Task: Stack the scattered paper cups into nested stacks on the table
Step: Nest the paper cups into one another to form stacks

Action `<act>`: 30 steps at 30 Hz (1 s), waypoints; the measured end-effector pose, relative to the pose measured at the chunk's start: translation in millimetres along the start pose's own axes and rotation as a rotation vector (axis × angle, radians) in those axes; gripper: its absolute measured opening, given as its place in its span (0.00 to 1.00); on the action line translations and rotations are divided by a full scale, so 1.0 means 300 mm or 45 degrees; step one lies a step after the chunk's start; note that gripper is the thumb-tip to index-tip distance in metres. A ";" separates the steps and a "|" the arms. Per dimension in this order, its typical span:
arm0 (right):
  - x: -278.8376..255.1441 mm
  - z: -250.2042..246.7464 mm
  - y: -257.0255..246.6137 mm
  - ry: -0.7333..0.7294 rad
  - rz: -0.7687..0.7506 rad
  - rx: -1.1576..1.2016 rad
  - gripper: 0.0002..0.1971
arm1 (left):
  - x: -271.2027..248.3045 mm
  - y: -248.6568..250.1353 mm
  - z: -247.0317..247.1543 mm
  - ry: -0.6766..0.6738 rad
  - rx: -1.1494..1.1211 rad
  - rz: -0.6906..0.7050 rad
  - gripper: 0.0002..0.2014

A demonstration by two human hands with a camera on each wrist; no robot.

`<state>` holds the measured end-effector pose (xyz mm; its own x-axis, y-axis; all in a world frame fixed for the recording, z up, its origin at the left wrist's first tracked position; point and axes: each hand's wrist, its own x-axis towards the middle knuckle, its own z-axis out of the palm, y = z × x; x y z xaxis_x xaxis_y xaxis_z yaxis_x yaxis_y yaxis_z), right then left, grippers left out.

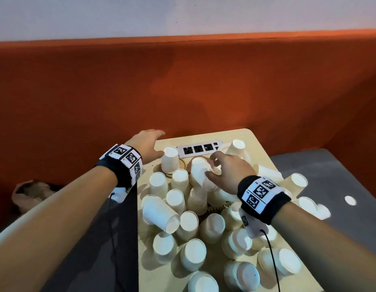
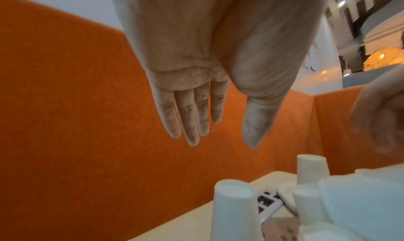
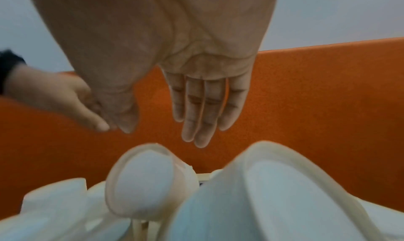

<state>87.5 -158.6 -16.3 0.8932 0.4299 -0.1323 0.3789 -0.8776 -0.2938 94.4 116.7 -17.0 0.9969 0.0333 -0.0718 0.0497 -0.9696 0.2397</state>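
You are near the start of this job, as far as the pictures tell. Almost all the paper cups (image 1: 192, 257) sit upside down and apart from each other, all over the small tabletop (image 1: 148, 277). A few lie tipped on their sides, like the one near the left edge (image 1: 159, 216), and a couple more rest off to the right on the gray surface (image 1: 341, 186) beside it. You may have a short stack begun in the middle of the pile, but the cups there are blurry, so you cannot be sure of it. Most of the cups are left to nest. Your left hand (image 1: 148, 147) hangs in the air over the far left corner, just beside an upside-down cup (image 1: 170, 160) next to the power strip (image 1: 198, 149). Its fingers (image 2: 188, 116) are straight and spread a little, and it holds nothing. Your right hand (image 1: 227, 172) is low over the middle of the pile. From above, its thumb looks like it touches a tipped cup (image 1: 200, 172). The wrist view shows those fingers (image 3: 203, 106) long and loose above the cups, not wrapped around any of them. So both hands are loose and hold nothing.
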 end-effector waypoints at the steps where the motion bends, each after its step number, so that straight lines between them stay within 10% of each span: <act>1: -0.003 0.013 -0.005 -0.003 0.050 -0.029 0.27 | -0.024 0.009 -0.017 0.032 -0.007 0.009 0.32; 5: -0.014 0.071 -0.046 -0.016 0.136 -0.215 0.39 | -0.124 0.044 -0.062 0.087 -0.051 0.038 0.29; 24: -0.119 -0.105 -0.018 0.233 0.123 -0.110 0.29 | -0.312 0.130 0.004 0.006 -0.137 0.096 0.26; 30: -0.176 -0.126 -0.018 0.225 0.083 -0.046 0.31 | -0.367 0.073 0.046 -0.397 0.289 0.196 0.32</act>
<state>47.5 -184.7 27.9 0.9436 0.3304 0.0194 0.3242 -0.9109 -0.2551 -15.0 88.5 -17.1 0.9233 -0.1578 -0.3502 -0.1483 -0.9875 0.0538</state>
